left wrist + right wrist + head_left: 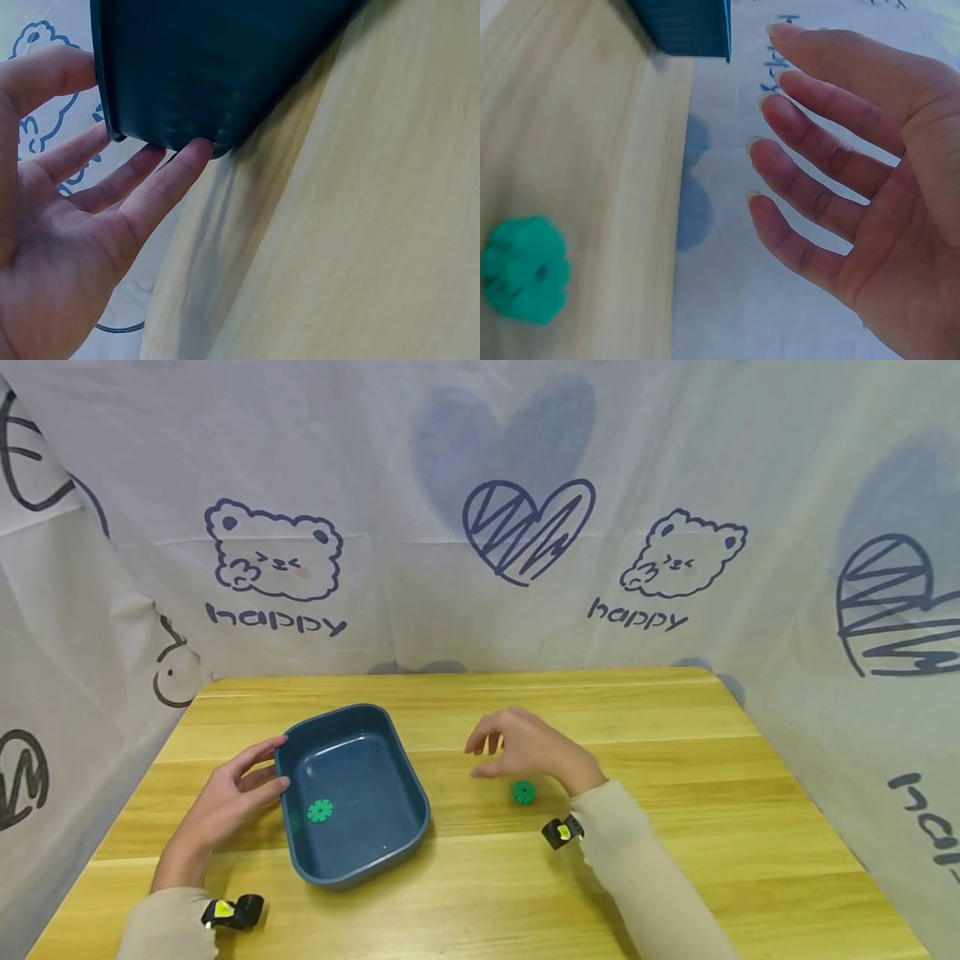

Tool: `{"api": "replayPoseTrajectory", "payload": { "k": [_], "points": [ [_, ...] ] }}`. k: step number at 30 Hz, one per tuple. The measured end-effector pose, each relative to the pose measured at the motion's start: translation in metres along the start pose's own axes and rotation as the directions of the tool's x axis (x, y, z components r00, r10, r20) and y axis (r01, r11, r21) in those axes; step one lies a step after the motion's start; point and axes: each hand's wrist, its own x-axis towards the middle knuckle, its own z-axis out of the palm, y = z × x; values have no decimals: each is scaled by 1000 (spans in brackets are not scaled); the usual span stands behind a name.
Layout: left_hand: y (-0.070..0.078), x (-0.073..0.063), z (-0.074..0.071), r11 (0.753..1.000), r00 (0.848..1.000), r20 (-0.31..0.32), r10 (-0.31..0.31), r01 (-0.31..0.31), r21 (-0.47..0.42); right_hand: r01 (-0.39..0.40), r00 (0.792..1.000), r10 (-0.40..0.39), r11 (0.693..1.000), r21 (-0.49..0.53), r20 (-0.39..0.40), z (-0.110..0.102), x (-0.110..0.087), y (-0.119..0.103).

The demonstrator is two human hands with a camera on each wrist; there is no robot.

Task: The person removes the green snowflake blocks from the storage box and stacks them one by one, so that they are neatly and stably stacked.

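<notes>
A dark blue rectangular plastic bin [352,810] with rounded corners stands on the table's left half. My left hand [232,793] touches the bin's left side with extended fingers, and the left wrist view shows its fingertips [199,148] against the outer wall. Inside the bin lies a green notched plastic disc [320,811]. Right of the bin, my right hand [528,745] hovers over the table with loosely bent fingers and nothing between them. A second green notched disc [523,792] lies on the wood just nearer than that hand; the right wrist view shows it blurred.
The light wooden table [645,727] reaches back to a white printed cloth [405,593], which hangs behind and along both sides. Each wrist wears a black strap [558,832] with a yellow mark. The bin's right wall rises between the hands.
</notes>
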Motion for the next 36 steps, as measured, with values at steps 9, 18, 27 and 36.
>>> {"api": "replayPoseTrajectory", "payload": {
  "k": [9, 18, 27, 36],
  "points": [
    [0, 1, 2, 1000, 1000, 2, 13, -13, -1, 127, 988, -117, 987, -101, 96, 2, 52, -28],
    [2, 2, 1, 1000, 1000, 4, 21, -21, -8, 206, 965, -205, 978, 10, 162, 24, 94, -61],
    [3, 2, 1, 1000, 1000, 10, 16, -16, -12, 195, 957, -192, 981, 10, 216, 43, 129, -84],
    [1, -1, -1, 1000, 1000, 14, 19, -19, 0, 197, 947, -205, 979, 58, 249, 73, 152, -92]
  ]
}}
